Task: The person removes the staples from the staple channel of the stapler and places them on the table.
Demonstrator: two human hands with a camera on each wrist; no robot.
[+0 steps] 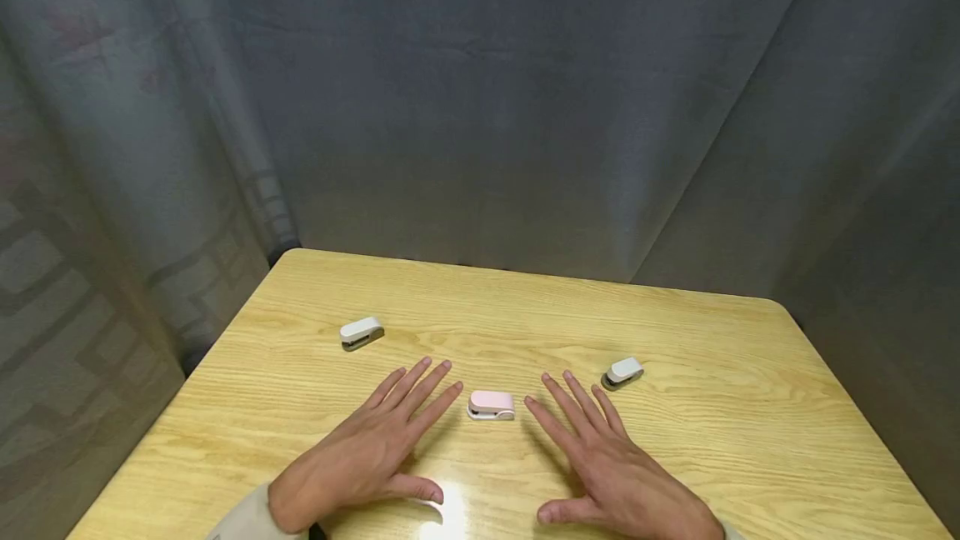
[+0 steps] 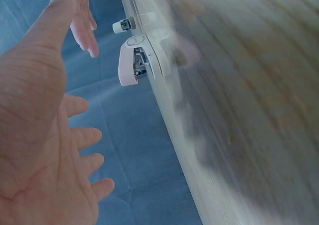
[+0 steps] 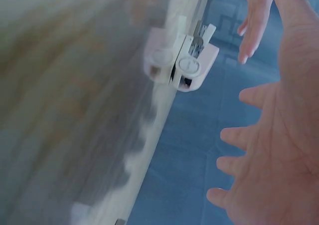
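A small pink and white stapler (image 1: pixel 491 405) lies on the wooden table between the two hands. My left hand (image 1: pixel 382 440) hovers to its left, palm down with fingers spread, touching nothing. To its right my right hand (image 1: pixel 600 457) is held the same way, fingers straight and apart from the stapler. A white and grey stapler (image 1: pixel 362 332) lies beyond the left fingertips. Another white and grey stapler (image 1: pixel 623 372) sits just beyond the right fingers. In the left wrist view the pink stapler (image 2: pixel 133 63) shows side-on, and the right wrist view shows the pink stapler (image 3: pixel 193 65) from its other end.
The light wooden table (image 1: pixel 750 407) has rounded far corners. Grey curtains (image 1: pixel 480 107) hang behind it and along both sides, close to its edges. A bright glare spot lies on the tabletop between the thumbs.
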